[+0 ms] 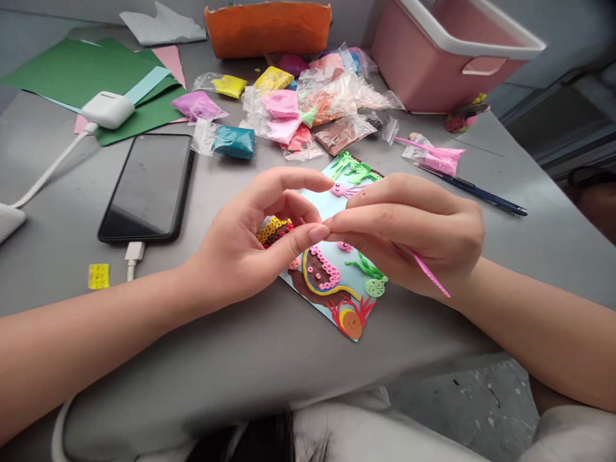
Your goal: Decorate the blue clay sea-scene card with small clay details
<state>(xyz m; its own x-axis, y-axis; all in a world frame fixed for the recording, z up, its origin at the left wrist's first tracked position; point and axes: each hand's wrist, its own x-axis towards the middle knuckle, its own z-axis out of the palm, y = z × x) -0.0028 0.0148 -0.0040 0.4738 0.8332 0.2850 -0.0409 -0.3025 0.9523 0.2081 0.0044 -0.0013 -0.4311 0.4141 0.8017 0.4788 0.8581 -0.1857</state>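
My left hand (260, 234) is over the clay picture, its index finger raised and curved. Its thumb and middle finger come together at the fingertips of my right hand (414, 228). Anything pinched where they meet is too small to make out. A thin pink clay tool (432, 274) with a ridged end is held in my right hand and sticks out below the palm. Beneath both hands lies the clay picture (332, 298), a light blue card with pink octopuses, green seaweed, brown shapes with pink rings, and red coral. The hands hide its middle.
Several bagged clay packets (283, 115) lie behind the picture, near an orange box (269, 29) and a pink bin (409, 58). At left are a phone (147, 186) on a cable, an earbud case (106, 109) and green paper (62, 70). A pen (481, 192) lies right.
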